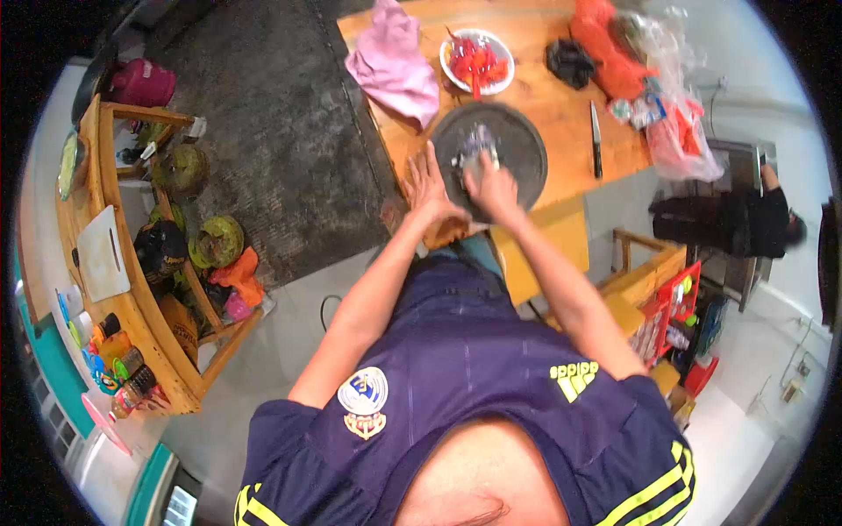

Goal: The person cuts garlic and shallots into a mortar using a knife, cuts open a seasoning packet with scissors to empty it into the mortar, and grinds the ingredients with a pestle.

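Note:
A round dark stone plate [526, 180] lies near the edge of the wooden table [561, 96]. On it is a small heap of pale and purplish pieces [478, 140]. My right hand [493, 188] is closed on a pale tool, apparently a pestle, whose shape is blurred, over the plate. My left hand [430, 188], fingers spread, rests at the plate's left edge and holds nothing. Beyond the plate stands a white bowl [448, 77] of red chilies [478, 63]. A pink cloth [395, 61] lies to the left, and a knife [596, 145] to the right.
Plastic bags [684, 131] and a black bag [570, 63] lie at the table's right. A yellow stool [548, 250] is beside my right forearm. Left is a wooden shelf unit [167, 368] with a white board [103, 254]. Another person [728, 219] stands far right.

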The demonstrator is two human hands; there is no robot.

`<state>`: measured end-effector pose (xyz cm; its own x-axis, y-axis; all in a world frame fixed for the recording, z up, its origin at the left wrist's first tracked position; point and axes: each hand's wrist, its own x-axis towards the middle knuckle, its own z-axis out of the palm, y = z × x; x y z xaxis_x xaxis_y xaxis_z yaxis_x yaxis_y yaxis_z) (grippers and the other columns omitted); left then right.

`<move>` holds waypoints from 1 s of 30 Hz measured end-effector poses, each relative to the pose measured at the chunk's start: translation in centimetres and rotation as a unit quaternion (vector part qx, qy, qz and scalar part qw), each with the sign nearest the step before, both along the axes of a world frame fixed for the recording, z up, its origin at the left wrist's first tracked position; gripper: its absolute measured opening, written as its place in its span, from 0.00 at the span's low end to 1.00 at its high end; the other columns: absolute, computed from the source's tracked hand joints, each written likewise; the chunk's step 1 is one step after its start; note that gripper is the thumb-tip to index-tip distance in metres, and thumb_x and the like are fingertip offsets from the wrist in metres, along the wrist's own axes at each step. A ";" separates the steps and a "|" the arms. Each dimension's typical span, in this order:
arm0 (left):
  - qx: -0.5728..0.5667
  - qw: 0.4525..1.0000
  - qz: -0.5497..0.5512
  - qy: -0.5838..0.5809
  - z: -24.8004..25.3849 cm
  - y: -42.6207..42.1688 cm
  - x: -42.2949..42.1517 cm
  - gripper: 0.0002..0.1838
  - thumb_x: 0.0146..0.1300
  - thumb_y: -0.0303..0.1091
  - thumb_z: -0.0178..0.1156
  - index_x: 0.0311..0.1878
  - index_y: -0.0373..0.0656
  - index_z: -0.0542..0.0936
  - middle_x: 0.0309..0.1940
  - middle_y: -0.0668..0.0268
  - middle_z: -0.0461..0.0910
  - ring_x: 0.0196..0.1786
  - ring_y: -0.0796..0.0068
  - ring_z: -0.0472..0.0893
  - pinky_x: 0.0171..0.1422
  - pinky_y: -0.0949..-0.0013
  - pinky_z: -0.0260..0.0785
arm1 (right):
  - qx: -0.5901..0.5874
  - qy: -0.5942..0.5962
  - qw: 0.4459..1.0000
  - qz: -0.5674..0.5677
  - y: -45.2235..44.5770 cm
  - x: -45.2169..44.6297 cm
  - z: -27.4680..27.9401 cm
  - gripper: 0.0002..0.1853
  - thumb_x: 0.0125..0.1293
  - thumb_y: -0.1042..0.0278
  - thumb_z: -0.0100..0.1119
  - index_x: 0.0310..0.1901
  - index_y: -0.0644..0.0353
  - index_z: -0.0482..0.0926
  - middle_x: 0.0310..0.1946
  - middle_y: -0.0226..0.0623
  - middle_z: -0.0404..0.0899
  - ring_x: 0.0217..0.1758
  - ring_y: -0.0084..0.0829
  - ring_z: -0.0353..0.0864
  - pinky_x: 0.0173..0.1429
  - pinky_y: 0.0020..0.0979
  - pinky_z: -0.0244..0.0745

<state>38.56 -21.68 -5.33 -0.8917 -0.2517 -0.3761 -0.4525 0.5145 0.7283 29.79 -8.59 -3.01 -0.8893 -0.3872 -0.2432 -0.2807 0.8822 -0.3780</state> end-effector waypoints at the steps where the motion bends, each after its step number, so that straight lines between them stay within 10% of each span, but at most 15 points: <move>1: 0.001 1.000 -0.004 0.012 0.1 0.5 0.4 0.89 0.14 0.48 0.84 0.74 0.48 0.24 0.76 0.46 0.37 0.77 0.37 0.33 0.70 0.26 0.38 | -0.015 0.007 1.000 -0.020 0.6 -1.2 -0.2 0.29 0.57 0.49 0.62 0.55 0.60 0.71 0.33 0.58 0.82 0.36 0.55 0.83 0.42 0.48 0.79; 3: -0.012 1.000 -0.012 0.012 -0.2 0.6 0.8 0.89 0.15 0.48 0.84 0.74 0.47 0.24 0.76 0.45 0.36 0.76 0.37 0.33 0.70 0.26 0.39 | -0.140 -0.246 0.950 -0.132 0.9 -4.8 0.9 0.28 0.57 0.49 0.60 0.51 0.64 0.72 0.40 0.60 0.81 0.42 0.52 0.84 0.45 0.47 0.78; 5: -0.015 1.000 -0.013 -0.017 0.2 0.4 0.2 0.89 0.16 0.48 0.84 0.74 0.47 0.24 0.76 0.45 0.36 0.76 0.37 0.33 0.70 0.26 0.40 | -0.083 -0.088 0.992 -0.043 1.3 -1.1 -1.5 0.28 0.57 0.49 0.60 0.53 0.62 0.71 0.42 0.61 0.80 0.44 0.54 0.83 0.50 0.49 0.76; 17: -0.028 0.999 -0.013 0.014 -0.6 0.3 0.4 0.90 0.13 0.53 0.84 0.74 0.44 0.25 0.75 0.43 0.39 0.76 0.34 0.36 0.73 0.31 0.37 | 0.014 -0.003 1.000 -0.002 0.4 0.3 0.4 0.27 0.58 0.48 0.61 0.54 0.55 0.71 0.34 0.61 0.81 0.39 0.59 0.82 0.44 0.53 0.77; 18: -0.024 1.000 -0.018 0.010 -0.7 0.8 1.4 0.90 0.13 0.53 0.84 0.74 0.44 0.25 0.75 0.43 0.39 0.76 0.34 0.36 0.72 0.30 0.38 | -0.040 0.024 0.999 -0.021 0.8 -2.4 -1.1 0.27 0.57 0.46 0.62 0.52 0.57 0.73 0.28 0.55 0.82 0.31 0.53 0.83 0.39 0.48 0.78; 20: -0.027 0.999 -0.013 0.026 -0.4 0.3 0.4 0.90 0.13 0.53 0.84 0.74 0.44 0.25 0.75 0.43 0.39 0.76 0.34 0.36 0.71 0.28 0.40 | -0.051 -0.308 0.945 -0.095 0.6 -8.7 4.1 0.26 0.51 0.45 0.65 0.38 0.64 0.79 0.29 0.39 0.82 0.24 0.29 0.79 0.28 0.31 0.74; 24: -0.027 0.999 -0.021 0.001 -0.2 0.3 0.2 0.91 0.12 0.54 0.84 0.74 0.44 0.24 0.76 0.46 0.37 0.76 0.34 0.36 0.71 0.27 0.41 | -0.067 -0.068 0.995 -0.012 0.8 -11.7 -0.6 0.26 0.55 0.46 0.60 0.45 0.61 0.73 0.30 0.54 0.81 0.32 0.50 0.83 0.39 0.48 0.76; 30: -0.002 1.000 -0.006 -0.002 -0.6 0.4 0.1 0.90 0.14 0.50 0.84 0.74 0.48 0.23 0.76 0.48 0.37 0.77 0.37 0.34 0.71 0.28 0.39 | 0.076 0.010 0.997 0.030 0.0 -1.7 0.8 0.27 0.59 0.53 0.59 0.59 0.51 0.67 0.33 0.58 0.81 0.36 0.56 0.83 0.42 0.53 0.78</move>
